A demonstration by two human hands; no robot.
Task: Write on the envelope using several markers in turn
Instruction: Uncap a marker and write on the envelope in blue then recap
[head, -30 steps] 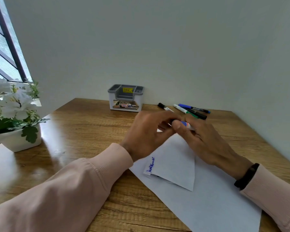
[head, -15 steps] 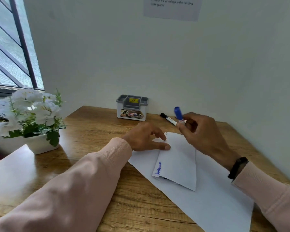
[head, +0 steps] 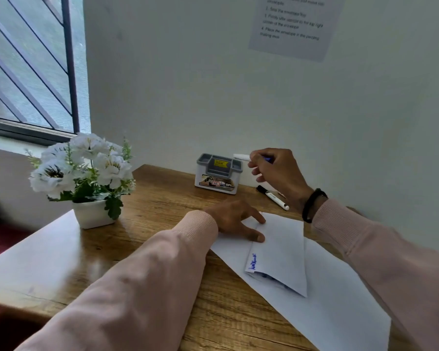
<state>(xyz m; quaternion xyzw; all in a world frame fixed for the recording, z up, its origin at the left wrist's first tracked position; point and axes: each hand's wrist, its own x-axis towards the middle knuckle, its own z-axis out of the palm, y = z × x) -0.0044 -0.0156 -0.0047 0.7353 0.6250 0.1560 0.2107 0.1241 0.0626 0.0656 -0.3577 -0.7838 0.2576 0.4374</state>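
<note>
The left hand (head: 235,219) lay flat, fingers spread and pressing down. The right hand (head: 276,171) was raised, its grip closed, wrist bent.

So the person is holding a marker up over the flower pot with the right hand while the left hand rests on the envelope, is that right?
Not quite. In the head view the right hand holds the marker up over the grey organizer box, not the flower pot, which stands further left. The left hand does rest on the envelope.
</note>
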